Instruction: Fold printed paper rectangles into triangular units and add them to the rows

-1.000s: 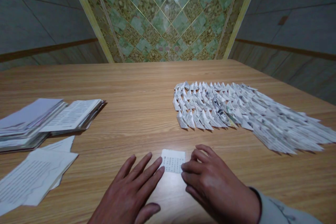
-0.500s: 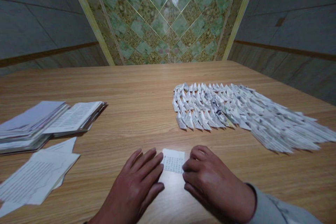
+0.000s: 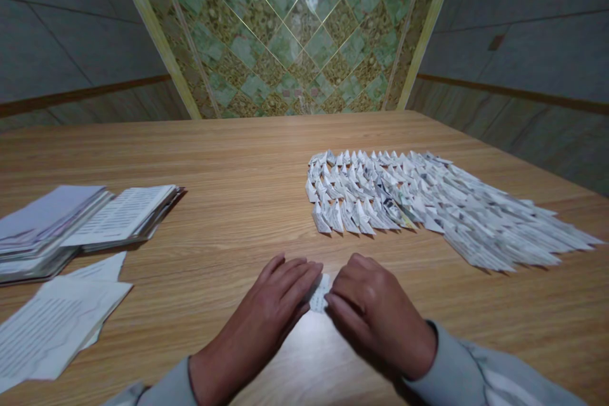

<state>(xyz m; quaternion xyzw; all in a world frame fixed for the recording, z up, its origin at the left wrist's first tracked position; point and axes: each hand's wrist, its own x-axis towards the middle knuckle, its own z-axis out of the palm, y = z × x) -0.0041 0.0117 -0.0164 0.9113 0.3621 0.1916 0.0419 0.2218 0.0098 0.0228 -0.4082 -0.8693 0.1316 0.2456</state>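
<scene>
A small piece of printed paper [image 3: 319, 295] lies on the wooden table between my hands, largely covered by them. My left hand [image 3: 278, 304] rests flat over its left part, fingers stretched out and close together. At the paper's right edge, the curled fingers and thumb of my right hand [image 3: 375, 307] are closed on it. Beyond and to the right stand several rows of small folded paper boats [image 3: 352, 216], which run into a dense spread of folded paper pieces [image 3: 495, 222].
Stacks of paper [image 3: 52, 216] and printed sheets [image 3: 128, 212] sit at the left of the table [image 3: 228, 165]. Nearer to me, loose sheets [image 3: 57, 323] overlap one another. A tiled wall [image 3: 295, 38] rises behind the far edge.
My left hand has moved right and over the paper, hiding more of it. Both hands are now closer together. The view has shifted slightly to the right.
</scene>
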